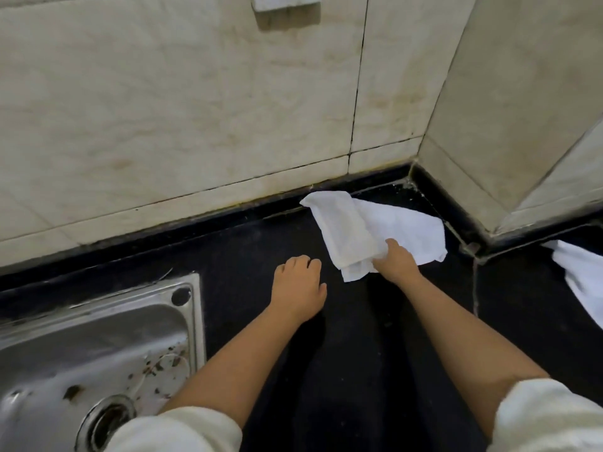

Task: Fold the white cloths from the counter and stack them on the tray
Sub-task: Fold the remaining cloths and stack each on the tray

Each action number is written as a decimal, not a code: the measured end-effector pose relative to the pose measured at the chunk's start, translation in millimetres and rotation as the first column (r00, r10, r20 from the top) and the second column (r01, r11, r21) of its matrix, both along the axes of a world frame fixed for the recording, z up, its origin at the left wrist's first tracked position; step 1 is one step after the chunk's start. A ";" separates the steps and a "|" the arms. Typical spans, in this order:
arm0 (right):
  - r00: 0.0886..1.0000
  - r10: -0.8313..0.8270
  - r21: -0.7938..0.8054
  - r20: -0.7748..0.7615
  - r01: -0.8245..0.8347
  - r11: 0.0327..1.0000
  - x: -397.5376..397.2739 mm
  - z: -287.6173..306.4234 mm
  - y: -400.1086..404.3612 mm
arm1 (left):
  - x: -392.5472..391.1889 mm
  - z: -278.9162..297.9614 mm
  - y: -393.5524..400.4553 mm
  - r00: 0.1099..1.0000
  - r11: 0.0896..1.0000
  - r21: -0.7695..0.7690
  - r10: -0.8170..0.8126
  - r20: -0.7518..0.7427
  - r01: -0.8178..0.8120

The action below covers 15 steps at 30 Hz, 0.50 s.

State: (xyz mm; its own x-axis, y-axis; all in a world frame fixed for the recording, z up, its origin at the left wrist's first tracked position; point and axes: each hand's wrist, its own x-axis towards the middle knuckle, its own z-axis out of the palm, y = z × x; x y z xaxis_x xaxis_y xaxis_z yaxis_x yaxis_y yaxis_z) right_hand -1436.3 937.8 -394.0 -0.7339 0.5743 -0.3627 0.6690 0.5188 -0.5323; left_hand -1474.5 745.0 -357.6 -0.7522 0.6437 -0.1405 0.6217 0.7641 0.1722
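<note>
The right hand (396, 264) has its grip clamped on the near end of a white cloth (355, 230), which lies centre-right of the frame on the black bench (248, 256). From that grip the cloth's long axis runs up-left toward the wall. The left hand (298, 285), just to its left, is loosely curled and empty, so I judge it the one free to take the far end. No tray shows.

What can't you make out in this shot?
Head view:
Tray: nowhere in frame.
Second white cloth: cut off by the right edge.
Right hand: fingertips hidden under the held cloth.
Sink: cut off by the left and bottom edges.
</note>
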 end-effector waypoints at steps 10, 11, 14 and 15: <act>0.970 0.152 -0.177 -0.191 -0.186 0.966 31.5 2.7 7.3 | 9.3 -48.4 63.6 0.995 0.995 0.039 0.088 0.034 -0.090; 0.965 0.174 -0.175 -0.197 -0.209 0.962 42.7 6.8 6.9 | 14.1 -50.2 69.8 0.997 0.996 0.046 0.070 0.019 -0.071; 0.960 0.188 -0.109 -0.207 -0.214 0.971 78.4 18.4 9.7 | 25.8 -46.2 78.6 0.999 0.986 0.157 -0.052 -0.004 0.052; 0.958 0.191 -0.056 -0.212 -0.207 0.977 90.1 24.4 10.3 | 29.5 -42.0 77.3 0.991 0.969 0.206 -0.134 -0.020 0.135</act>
